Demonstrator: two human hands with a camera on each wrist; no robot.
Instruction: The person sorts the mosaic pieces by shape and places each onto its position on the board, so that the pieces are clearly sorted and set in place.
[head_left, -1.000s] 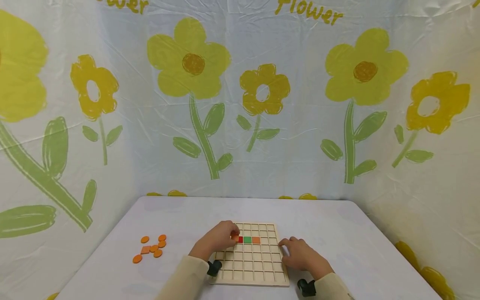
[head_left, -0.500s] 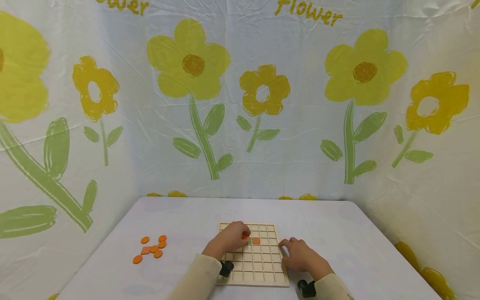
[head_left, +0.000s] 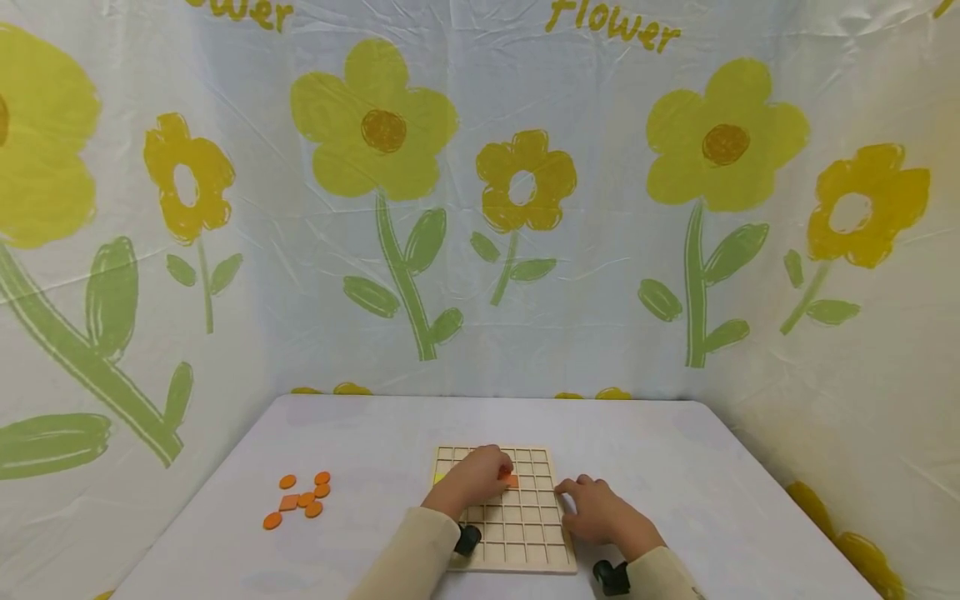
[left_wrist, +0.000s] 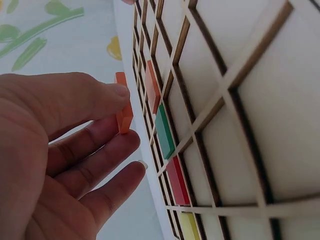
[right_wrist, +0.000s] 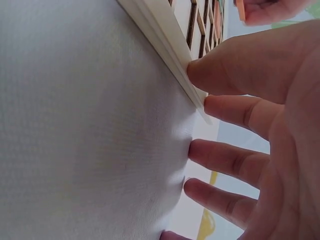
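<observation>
My left hand [head_left: 477,480] pinches an orange square tile [left_wrist: 124,118] between thumb and fingers, close over the wooden grid board [head_left: 517,533]. Along one row of the board lie a yellow tile [left_wrist: 189,226], a red tile [left_wrist: 177,181], a green tile [left_wrist: 164,132] and another orange tile [left_wrist: 152,88]. In the head view the left hand hides most of that row. At the board's right side is my right hand [head_left: 597,510]. Its thumb and index fingertips touch the board edge [right_wrist: 167,55], while other fingers extend down toward the white table.
Left of the board, several round orange pieces [head_left: 272,521] and one orange square piece [head_left: 288,502] lie loose on the white table [head_left: 360,442]. A flower-printed curtain [head_left: 600,317] hangs behind the table and along both sides.
My left hand has moved right along the row with the orange tile, past the red and green tiles toward the orange one. The right hand has stayed at the board's edge.
</observation>
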